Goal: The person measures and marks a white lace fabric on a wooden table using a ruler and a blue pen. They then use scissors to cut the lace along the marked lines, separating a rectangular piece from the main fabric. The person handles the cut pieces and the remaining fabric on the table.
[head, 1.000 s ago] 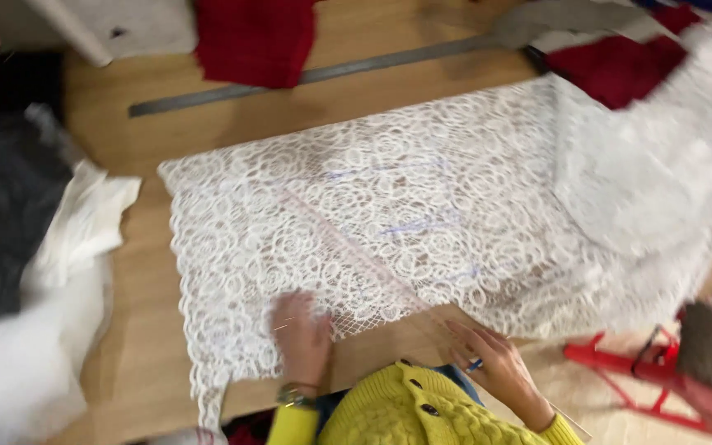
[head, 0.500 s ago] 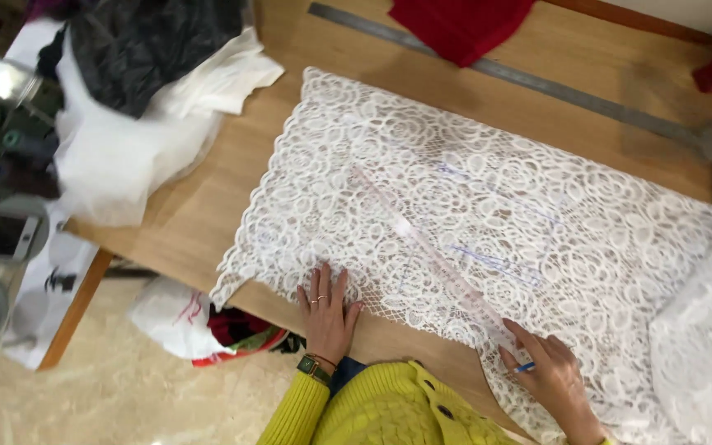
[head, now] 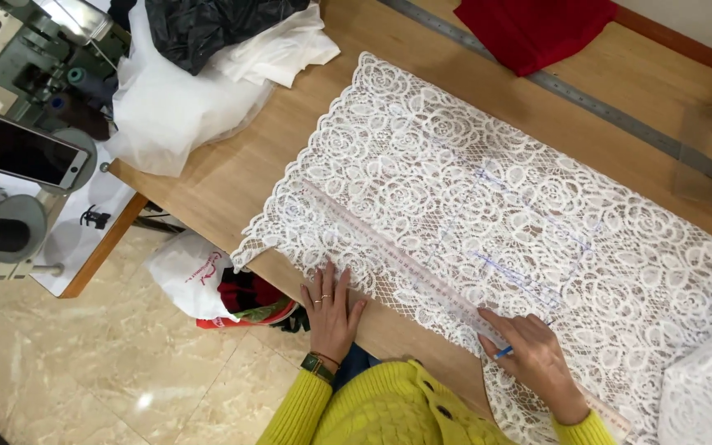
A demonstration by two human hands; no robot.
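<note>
On lace (head: 488,198): ruler (head: 405,264) diagonal, upper-left to lower-right.

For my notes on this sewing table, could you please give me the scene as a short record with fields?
Surface: wooden table
Main cloth: white lace, spread flat, near edge hanging over the table edge
Left hand: flat on the lace edge
Right hand: holds a blue pen beside a clear ruler lying on the lace
Far side: red cloth, metal ruler
Left: phone
</note>
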